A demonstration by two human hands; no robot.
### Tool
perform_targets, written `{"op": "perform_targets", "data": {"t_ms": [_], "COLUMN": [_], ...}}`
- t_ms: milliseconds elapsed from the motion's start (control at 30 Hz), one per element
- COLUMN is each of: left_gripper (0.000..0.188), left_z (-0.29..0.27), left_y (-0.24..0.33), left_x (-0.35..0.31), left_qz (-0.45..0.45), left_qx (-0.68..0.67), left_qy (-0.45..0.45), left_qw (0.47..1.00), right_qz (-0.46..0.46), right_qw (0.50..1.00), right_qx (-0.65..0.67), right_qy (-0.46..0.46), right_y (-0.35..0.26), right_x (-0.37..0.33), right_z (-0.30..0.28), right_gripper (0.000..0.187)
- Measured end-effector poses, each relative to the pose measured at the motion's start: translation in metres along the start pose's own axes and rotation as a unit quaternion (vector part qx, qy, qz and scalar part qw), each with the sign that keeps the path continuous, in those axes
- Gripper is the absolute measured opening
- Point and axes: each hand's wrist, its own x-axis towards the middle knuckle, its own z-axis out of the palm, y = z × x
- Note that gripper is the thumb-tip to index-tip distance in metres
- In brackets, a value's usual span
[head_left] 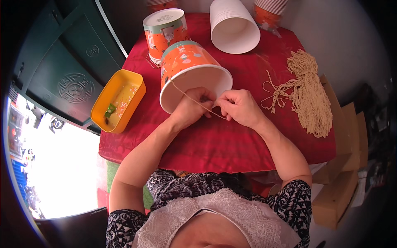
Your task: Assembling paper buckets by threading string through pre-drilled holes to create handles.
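Note:
An orange paper bucket (188, 60) with a green band and printed figures lies tilted on its side, its white-rimmed mouth facing me. A beige cord (181, 91) runs from the left of its rim across the opening to my hands. My left hand (192, 106) is partly inside the mouth, its fingers closed on the cord. Close against it, my right hand (242, 108) pinches the cord between thumb and fingers. The cord's end and the exact grip between the fingertips are hard to make out.
On the red-covered table (248, 153), a yellow tub (134, 106) with small pale and reddish bits stands left. Inverted orange buckets (165, 37) are behind it. White nested buckets (233, 25) lie at the back. A beige cord skein (310, 95) lies right, beside cardboard boxes (335, 198).

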Motion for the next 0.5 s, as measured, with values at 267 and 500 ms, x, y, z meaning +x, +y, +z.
{"op": "perform_targets", "data": {"t_ms": [267,500], "left_gripper": [0.014,0.012], "left_z": [0.004,0.002], "left_y": [-0.002,-0.008], "left_x": [-0.002,0.001], "left_qz": [0.030,0.050], "left_qx": [0.024,-0.020], "left_qy": [-0.009,-0.005], "left_qw": [0.999,0.999], "right_qz": [-0.018,-0.350], "right_qw": [0.997,0.933], "right_qx": [0.069,-0.069], "right_qy": [0.029,0.044], "right_y": [0.003,-0.008], "right_x": [-0.002,-0.004], "right_z": [0.008,0.009], "right_gripper": [0.018,0.005]}}
